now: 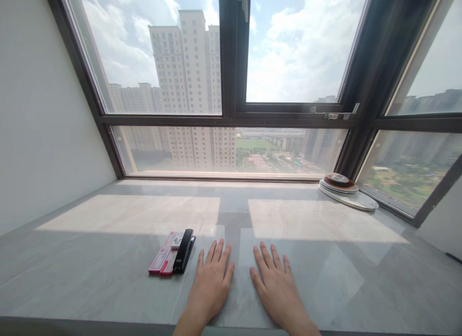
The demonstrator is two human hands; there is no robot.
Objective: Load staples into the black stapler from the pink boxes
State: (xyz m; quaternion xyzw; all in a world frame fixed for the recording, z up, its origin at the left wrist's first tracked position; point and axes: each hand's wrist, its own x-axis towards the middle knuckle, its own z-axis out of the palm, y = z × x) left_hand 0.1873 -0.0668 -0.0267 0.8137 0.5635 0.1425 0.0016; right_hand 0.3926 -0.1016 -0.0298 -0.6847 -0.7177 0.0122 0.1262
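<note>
My left hand (212,280) lies flat on the grey marble-look sill, fingers spread and nothing in it. To its right, a gap away, my right hand (273,283) rests the same way, palm down with the fingers apart. Just left of my left hand is a black stapler (183,252), lying lengthwise away from me and not touched. Against the stapler's left side lie small pink, red and white boxes (160,260), perhaps staple packs; their print is too small to read.
The wide sill (90,278) ends at a front edge near my wrists. At the back right corner sits a stack of round plate-like pieces (341,182) on a larger pale disc. Dark window frames (231,120) rise behind, and a white wall (46,109) bounds the left.
</note>
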